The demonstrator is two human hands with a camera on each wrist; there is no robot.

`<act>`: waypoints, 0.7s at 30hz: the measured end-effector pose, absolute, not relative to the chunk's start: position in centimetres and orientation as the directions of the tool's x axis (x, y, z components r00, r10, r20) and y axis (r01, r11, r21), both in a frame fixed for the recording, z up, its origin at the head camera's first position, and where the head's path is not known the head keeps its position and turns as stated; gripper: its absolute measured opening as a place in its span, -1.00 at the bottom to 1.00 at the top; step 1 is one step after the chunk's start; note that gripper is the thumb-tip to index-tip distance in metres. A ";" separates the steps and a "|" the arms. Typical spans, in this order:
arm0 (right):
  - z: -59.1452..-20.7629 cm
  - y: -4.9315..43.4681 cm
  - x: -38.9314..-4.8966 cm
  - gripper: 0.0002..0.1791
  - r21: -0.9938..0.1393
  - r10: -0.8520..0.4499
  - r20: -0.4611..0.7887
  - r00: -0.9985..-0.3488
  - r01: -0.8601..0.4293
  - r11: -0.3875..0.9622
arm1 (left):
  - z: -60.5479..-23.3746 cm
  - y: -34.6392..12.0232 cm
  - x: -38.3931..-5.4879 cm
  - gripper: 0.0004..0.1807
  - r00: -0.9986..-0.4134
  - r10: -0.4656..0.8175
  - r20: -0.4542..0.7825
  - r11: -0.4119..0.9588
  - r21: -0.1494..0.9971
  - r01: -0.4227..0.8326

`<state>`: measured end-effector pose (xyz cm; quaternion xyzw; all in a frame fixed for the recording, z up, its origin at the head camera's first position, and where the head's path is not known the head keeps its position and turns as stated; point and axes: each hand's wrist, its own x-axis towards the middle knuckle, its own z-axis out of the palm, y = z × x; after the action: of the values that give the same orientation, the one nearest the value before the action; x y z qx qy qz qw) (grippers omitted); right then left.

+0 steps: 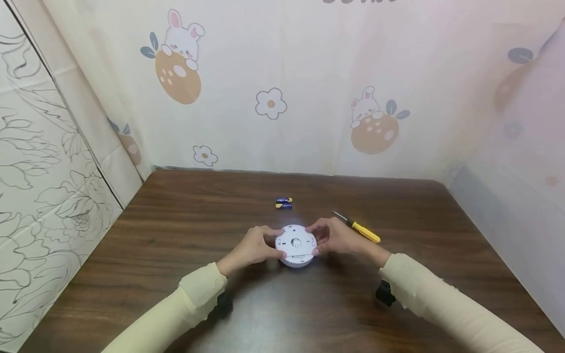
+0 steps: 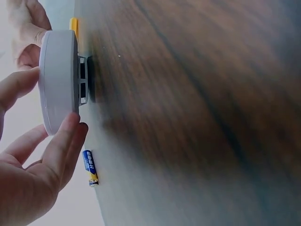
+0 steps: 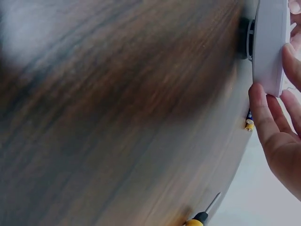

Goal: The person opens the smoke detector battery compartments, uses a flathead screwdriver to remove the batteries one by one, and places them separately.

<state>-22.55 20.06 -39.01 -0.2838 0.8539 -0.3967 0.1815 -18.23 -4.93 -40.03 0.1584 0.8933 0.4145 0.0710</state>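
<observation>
A round white smoke detector is between both hands, its flat slotted back facing up. Its vented raised face points down toward the tabletop in the left wrist view. My left hand grips the left rim, thumb on the near side and fingers around the far side. On the opposite rim, my right hand holds it in the same way. The right wrist view shows the right fingers against the detector's white side. Whether the detector touches the table is hard to tell.
Two blue-and-yellow batteries lie side by side beyond the detector on the brown wooden table. A screwdriver with a yellow handle lies just past the right hand. A patterned curtain hangs behind the table.
</observation>
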 end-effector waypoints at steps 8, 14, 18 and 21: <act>-39.3 20.3 -22.2 -0.38 -0.757 -0.656 -0.049 -0.753 -0.401 0.516 | -40.2 -4.8 -18.5 -0.34 -0.946 0.324 0.021 0.625 0.746 0.231; -39.5 20.4 -22.1 -0.38 -0.763 -0.672 -0.018 -0.741 -0.424 0.488 | -40.4 -4.7 -18.8 -0.34 -0.943 0.332 0.036 0.630 0.735 0.250; -38.8 20.2 -21.6 -0.41 -0.765 -0.674 -0.008 -0.739 -0.430 0.480 | -40.4 -4.8 -18.9 -0.37 -0.939 0.341 0.035 0.619 0.744 0.252; -38.5 20.1 -21.4 -0.45 -0.770 -0.676 -0.005 -0.737 -0.429 0.473 | -40.4 -4.9 -18.9 -0.38 -0.940 0.341 0.028 0.610 0.754 0.244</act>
<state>-21.45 20.05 -38.46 -0.3274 0.8437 -0.3955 0.1565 -18.87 -4.93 -40.41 0.1632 0.8953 0.4103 0.0591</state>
